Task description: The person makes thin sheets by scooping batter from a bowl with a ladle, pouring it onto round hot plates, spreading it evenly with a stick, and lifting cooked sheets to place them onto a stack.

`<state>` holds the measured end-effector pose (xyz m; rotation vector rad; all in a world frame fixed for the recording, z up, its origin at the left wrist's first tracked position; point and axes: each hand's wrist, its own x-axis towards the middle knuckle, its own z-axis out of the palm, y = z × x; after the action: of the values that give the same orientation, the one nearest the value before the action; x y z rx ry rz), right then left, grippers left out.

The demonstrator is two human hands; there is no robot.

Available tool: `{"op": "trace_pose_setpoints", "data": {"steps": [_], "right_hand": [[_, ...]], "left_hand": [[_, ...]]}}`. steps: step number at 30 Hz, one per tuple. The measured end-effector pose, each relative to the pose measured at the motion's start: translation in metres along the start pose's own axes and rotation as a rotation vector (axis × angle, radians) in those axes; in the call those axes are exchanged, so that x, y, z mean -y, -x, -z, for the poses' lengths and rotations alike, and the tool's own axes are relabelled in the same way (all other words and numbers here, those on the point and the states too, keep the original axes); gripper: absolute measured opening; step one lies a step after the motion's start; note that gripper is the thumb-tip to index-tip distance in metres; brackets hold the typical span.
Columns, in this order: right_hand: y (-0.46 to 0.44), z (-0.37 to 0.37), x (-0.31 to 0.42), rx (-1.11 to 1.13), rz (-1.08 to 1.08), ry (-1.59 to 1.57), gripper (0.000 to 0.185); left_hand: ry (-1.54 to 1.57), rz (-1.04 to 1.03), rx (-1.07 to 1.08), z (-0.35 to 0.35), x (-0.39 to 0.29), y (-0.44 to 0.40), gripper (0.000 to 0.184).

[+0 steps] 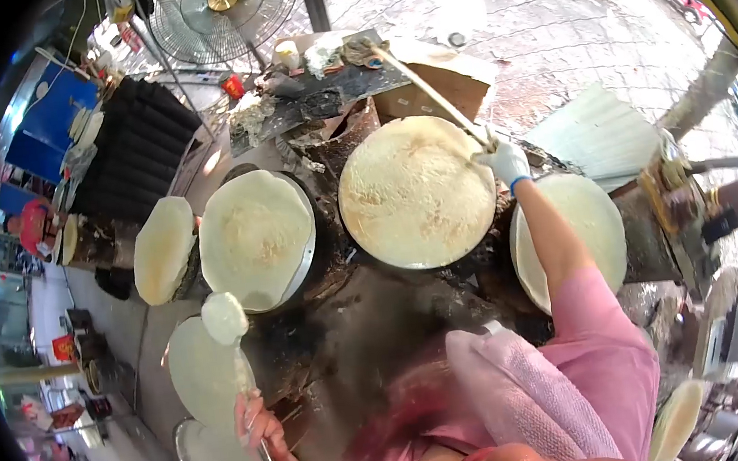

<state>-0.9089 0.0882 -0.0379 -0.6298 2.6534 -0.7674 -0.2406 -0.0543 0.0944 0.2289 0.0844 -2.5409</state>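
Note:
My left hand [264, 429] is closed around the handle of a ladle [224, 319], whose bowl is coated in pale batter. The ladle is above the edge of a pale round flatbread [199, 370]. Below it, a metal-rimmed basin [181, 448] holds pale batter. My right hand [506, 165], in a white glove, is closed on the near end of a long wooden stick [431, 93]. It is at the right edge of a large browned flatbread [417, 192] on the middle round griddle. Another flatbread [257, 233] lies on the griddle to the left.
Under my right forearm is another griddle with a pale flatbread [580, 231]. A further flatbread [164, 250] is at the far left. A cluttered dark board [319, 96] and a cardboard box [435, 88] are behind the griddles. A standing fan [225, 16] is beyond.

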Motion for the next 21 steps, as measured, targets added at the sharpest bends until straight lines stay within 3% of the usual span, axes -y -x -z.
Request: {"op": "trace_pose_setpoints", "data": {"steps": [2,6,7,9,10,11,15,19,21], "right_hand": [[-0.057,-0.018,-0.011,-0.08,0.156,-0.057,0.081],[-0.112,-0.045,-0.014,0.061,0.261,-0.104,0.067],[-0.118,-0.042,-0.009,0.188,0.161,0.008,0.062],[-0.12,-0.052,-0.009,0.171,0.181,0.007,0.059],[-0.108,-0.046,-0.002,0.127,0.232,0.011,0.063],[-0.082,-0.03,0.023,0.105,0.2,0.082,0.054],[-0.001,-0.009,0.085,-0.084,0.202,0.276,0.045],[0.097,0.006,0.159,-0.247,0.342,0.318,0.042],[0.14,0.006,0.192,-0.322,0.423,0.347,0.037]], "left_hand": [[0.046,-0.054,0.001,-0.005,0.007,-0.006,0.049],[0.147,-0.227,-0.075,-0.029,0.027,-0.011,0.046],[0.152,-0.246,-0.079,-0.029,0.026,-0.012,0.045],[0.148,-0.276,-0.087,-0.031,0.02,-0.014,0.042],[0.141,-0.279,-0.077,-0.03,0.017,-0.014,0.041],[0.136,-0.282,-0.067,-0.027,0.012,-0.014,0.04],[0.096,-0.242,-0.051,-0.017,-0.018,-0.006,0.039],[0.112,-0.187,0.003,-0.004,-0.061,0.011,0.04],[0.097,-0.237,-0.072,0.003,-0.084,0.027,0.041]]}}
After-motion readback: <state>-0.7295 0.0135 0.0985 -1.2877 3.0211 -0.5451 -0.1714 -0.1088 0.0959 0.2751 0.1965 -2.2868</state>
